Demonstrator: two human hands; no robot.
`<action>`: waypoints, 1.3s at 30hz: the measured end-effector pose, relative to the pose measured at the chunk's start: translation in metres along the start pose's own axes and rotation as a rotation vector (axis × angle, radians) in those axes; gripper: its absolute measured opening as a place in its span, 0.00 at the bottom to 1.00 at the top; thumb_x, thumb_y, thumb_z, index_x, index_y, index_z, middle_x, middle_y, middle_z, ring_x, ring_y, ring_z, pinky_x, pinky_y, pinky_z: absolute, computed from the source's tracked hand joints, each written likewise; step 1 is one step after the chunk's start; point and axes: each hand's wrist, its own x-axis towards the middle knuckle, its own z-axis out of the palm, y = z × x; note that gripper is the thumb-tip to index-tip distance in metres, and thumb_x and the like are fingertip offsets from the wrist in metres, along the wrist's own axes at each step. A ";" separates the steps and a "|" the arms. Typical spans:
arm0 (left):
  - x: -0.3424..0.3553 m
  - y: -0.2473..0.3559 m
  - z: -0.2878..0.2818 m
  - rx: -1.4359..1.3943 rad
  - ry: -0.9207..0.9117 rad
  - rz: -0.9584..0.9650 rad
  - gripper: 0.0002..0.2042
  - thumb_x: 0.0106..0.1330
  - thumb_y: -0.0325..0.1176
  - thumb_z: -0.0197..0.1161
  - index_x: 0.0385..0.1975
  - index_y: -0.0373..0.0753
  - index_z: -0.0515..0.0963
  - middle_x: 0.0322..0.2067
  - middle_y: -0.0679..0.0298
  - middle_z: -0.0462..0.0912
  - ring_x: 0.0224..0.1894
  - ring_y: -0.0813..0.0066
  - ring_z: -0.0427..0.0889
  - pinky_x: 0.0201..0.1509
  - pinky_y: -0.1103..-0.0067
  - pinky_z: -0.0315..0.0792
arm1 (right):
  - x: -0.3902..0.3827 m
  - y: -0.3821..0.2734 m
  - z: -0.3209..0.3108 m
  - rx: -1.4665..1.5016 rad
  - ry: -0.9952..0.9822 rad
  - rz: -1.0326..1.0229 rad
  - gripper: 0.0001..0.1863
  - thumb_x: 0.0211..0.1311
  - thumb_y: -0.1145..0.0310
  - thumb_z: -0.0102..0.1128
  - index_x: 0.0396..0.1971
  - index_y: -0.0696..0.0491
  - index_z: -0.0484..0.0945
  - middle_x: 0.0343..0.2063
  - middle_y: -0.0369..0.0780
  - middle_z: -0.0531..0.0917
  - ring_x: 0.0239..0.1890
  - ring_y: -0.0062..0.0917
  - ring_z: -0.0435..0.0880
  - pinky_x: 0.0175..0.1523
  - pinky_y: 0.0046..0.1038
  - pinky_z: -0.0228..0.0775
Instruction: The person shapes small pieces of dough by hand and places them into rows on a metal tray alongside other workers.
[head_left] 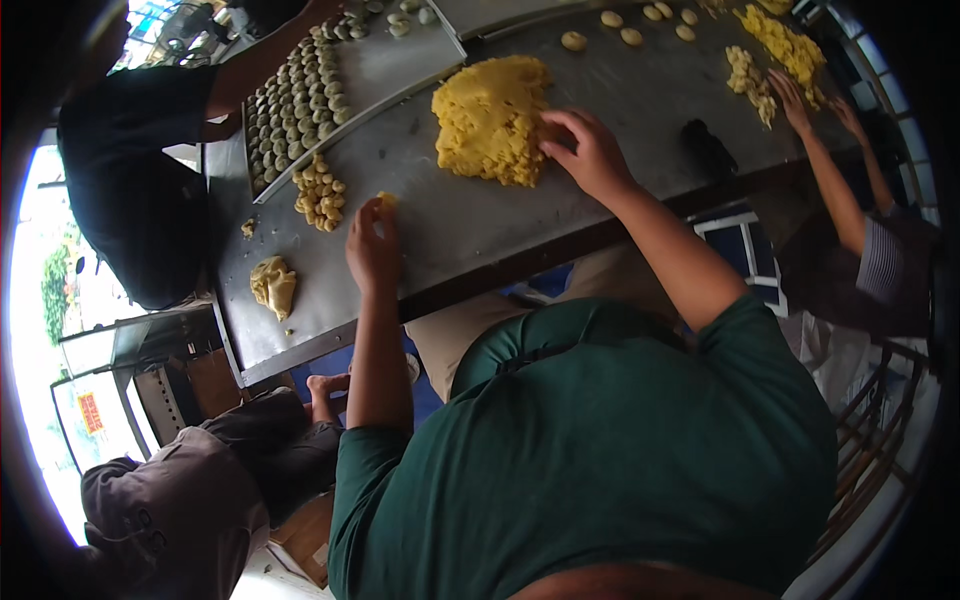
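Observation:
A large crumbly yellow mound of soft, dough-like mash (pixel 490 120) lies on the metal table before me. My right hand (pixel 592 158) is at its right edge, fingers curved and apart from the thumb, the tips touching the mash. Over the near part of the table, my left hand (pixel 374 245) has its fingers closed around a small piece of yellow mash (pixel 387 200) that shows at the fingertips. Left of that hand sit a pile of small pale dough balls (pixel 319 195) and a smooth lump of dough (pixel 273 287).
A tray (pixel 350 122) with rows of round pieces stands at the far left, beside a person in black (pixel 140 180). At right, another person's hands (pixel 792 102) are near more yellow mash (pixel 785 50). A black object (pixel 708 148) and several round pieces (pixel 630 37) lie on the table.

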 end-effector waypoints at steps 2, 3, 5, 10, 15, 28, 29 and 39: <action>0.016 -0.016 -0.006 0.170 -0.001 0.096 0.13 0.67 0.39 0.68 0.47 0.42 0.80 0.39 0.57 0.88 0.43 0.53 0.87 0.46 0.63 0.79 | -0.004 0.017 0.007 -0.095 -0.103 0.003 0.16 0.61 0.68 0.71 0.49 0.51 0.83 0.41 0.40 0.86 0.46 0.39 0.85 0.50 0.37 0.79; 0.018 -0.021 -0.011 0.173 -0.017 0.103 0.13 0.67 0.39 0.68 0.47 0.42 0.80 0.39 0.57 0.88 0.43 0.53 0.87 0.46 0.63 0.79 | -0.009 0.026 0.010 -0.185 -0.208 -0.012 0.16 0.60 0.68 0.71 0.48 0.51 0.83 0.42 0.40 0.85 0.48 0.39 0.85 0.51 0.37 0.79; 0.026 -0.024 -0.028 0.264 -0.190 -0.048 0.12 0.66 0.38 0.68 0.46 0.44 0.80 0.36 0.57 0.88 0.42 0.53 0.88 0.47 0.63 0.79 | -0.007 0.017 -0.002 -0.245 -0.308 0.035 0.15 0.62 0.67 0.70 0.48 0.51 0.83 0.45 0.40 0.84 0.50 0.38 0.84 0.52 0.37 0.79; 0.024 -0.024 -0.051 0.450 -0.272 -0.008 0.14 0.67 0.38 0.68 0.51 0.49 0.81 0.39 0.60 0.89 0.44 0.56 0.88 0.48 0.63 0.80 | -0.020 0.032 -0.010 -0.327 -0.089 -0.058 0.13 0.65 0.65 0.67 0.48 0.51 0.84 0.51 0.41 0.83 0.54 0.38 0.82 0.57 0.37 0.78; -0.005 -0.006 -0.024 0.181 0.014 0.242 0.17 0.66 0.34 0.70 0.55 0.50 0.81 0.45 0.65 0.89 0.48 0.61 0.87 0.51 0.67 0.78 | -0.023 0.002 -0.009 -0.280 -0.298 0.054 0.14 0.66 0.72 0.63 0.51 0.54 0.82 0.57 0.41 0.80 0.61 0.39 0.80 0.60 0.38 0.78; -0.024 0.034 0.010 0.237 -0.123 0.195 0.13 0.68 0.41 0.67 0.50 0.48 0.83 0.45 0.64 0.85 0.55 0.62 0.79 0.65 0.63 0.64 | 0.017 0.007 -0.004 -0.184 -0.050 0.104 0.11 0.63 0.77 0.59 0.45 0.53 0.83 0.46 0.45 0.85 0.48 0.43 0.84 0.51 0.41 0.80; -0.023 0.034 0.012 0.221 -0.095 0.230 0.12 0.69 0.40 0.67 0.49 0.47 0.83 0.44 0.64 0.85 0.54 0.62 0.80 0.65 0.64 0.65 | 0.020 0.009 0.003 -0.184 -0.050 0.101 0.11 0.63 0.77 0.59 0.45 0.53 0.83 0.46 0.45 0.85 0.48 0.43 0.84 0.51 0.41 0.80; -0.021 0.038 0.014 0.243 -0.051 0.292 0.11 0.69 0.40 0.66 0.49 0.49 0.82 0.47 0.65 0.86 0.56 0.64 0.80 0.67 0.65 0.63 | -0.023 0.032 0.001 -0.616 -0.084 -0.103 0.14 0.67 0.78 0.58 0.50 0.56 0.84 0.55 0.46 0.81 0.58 0.41 0.81 0.58 0.38 0.78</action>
